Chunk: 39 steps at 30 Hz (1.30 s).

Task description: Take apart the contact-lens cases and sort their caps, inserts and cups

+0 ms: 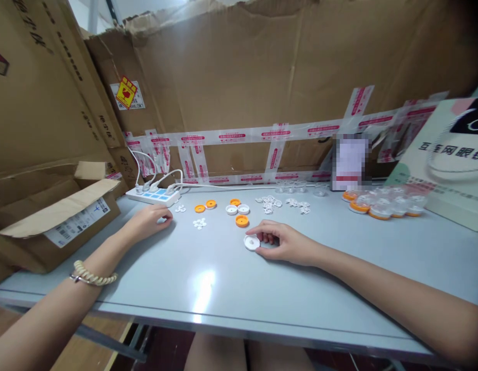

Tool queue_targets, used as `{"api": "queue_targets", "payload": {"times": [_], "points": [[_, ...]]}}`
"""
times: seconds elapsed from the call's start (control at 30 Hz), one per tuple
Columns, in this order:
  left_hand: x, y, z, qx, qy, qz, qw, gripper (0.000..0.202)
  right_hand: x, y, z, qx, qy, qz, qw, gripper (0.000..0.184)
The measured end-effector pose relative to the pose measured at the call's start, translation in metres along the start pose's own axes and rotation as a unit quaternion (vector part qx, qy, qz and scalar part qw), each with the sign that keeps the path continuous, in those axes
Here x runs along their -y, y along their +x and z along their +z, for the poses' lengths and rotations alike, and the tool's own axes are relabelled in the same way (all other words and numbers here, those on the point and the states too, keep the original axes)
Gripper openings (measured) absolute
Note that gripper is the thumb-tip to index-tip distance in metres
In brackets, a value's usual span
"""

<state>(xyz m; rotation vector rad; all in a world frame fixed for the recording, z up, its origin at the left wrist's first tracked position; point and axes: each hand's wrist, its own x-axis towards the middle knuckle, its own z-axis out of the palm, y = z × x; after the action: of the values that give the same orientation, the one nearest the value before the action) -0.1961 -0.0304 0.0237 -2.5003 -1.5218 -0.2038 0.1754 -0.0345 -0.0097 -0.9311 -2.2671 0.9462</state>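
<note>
Right hand (285,245) on the white cap (252,242); left hand (150,219) idle on the worktop (223,293).
Your right hand is half closed, thumb and forefinger lightly pinching the cap, which lies flat, apparently to steady it. Your left hand rests loosely open and holds nothing, near the small white discs (199,223). An orange cap (241,220) sits just behind, and there is open room toward the near edge.

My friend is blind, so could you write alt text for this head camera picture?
A person's right hand touches a white round cap on a grey table, while the left hand rests nearby. Behind them lie orange caps, small white parts and a power strip, with cardboard walls at the back.
</note>
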Motion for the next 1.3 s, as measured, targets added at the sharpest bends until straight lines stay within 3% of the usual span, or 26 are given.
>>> {"api": "queue_targets", "payload": {"times": [0.17,0.5,0.57,0.67,0.73,0.83,0.93,1.03,1.3], "points": [[-0.009,0.005,-0.001,0.008,0.003,0.011,1.000,0.023,-0.001,0.000,0.001,-0.001,0.002,0.001,1.000,0.033],[-0.007,0.000,-0.006,-0.024,-0.028,0.028,0.999,0.024,0.000,0.000,0.000,0.004,0.004,0.000,1.000,0.035],[-0.019,0.001,-0.012,-0.075,-0.051,0.036,0.995,0.023,0.001,0.000,0.000,0.005,0.004,-0.001,1.000,0.036],[-0.057,0.007,-0.020,-0.150,-0.086,0.085,0.981,0.020,0.002,0.000,-0.001,0.008,0.006,-0.003,1.000,0.037],[-0.090,0.014,-0.023,-0.137,-0.099,0.122,0.978,0.019,0.002,0.000,-0.001,0.009,0.006,-0.006,1.000,0.038],[-0.137,0.029,-0.019,-0.084,-0.134,0.117,0.980,0.016,0.000,0.000,-0.002,0.010,0.015,-0.010,1.000,0.039],[-0.167,0.043,-0.012,-0.020,-0.174,0.106,0.979,0.033,-0.002,0.001,-0.002,0.022,0.055,-0.011,0.998,0.040],[-0.177,0.052,-0.006,0.001,-0.200,0.086,0.976,0.035,-0.004,0.001,-0.003,0.034,0.094,-0.009,0.995,0.038],[-0.180,0.055,0.005,-0.013,-0.272,0.067,0.960,0.027,-0.009,0.002,-0.005,0.042,0.126,-0.002,0.991,0.038]]}}
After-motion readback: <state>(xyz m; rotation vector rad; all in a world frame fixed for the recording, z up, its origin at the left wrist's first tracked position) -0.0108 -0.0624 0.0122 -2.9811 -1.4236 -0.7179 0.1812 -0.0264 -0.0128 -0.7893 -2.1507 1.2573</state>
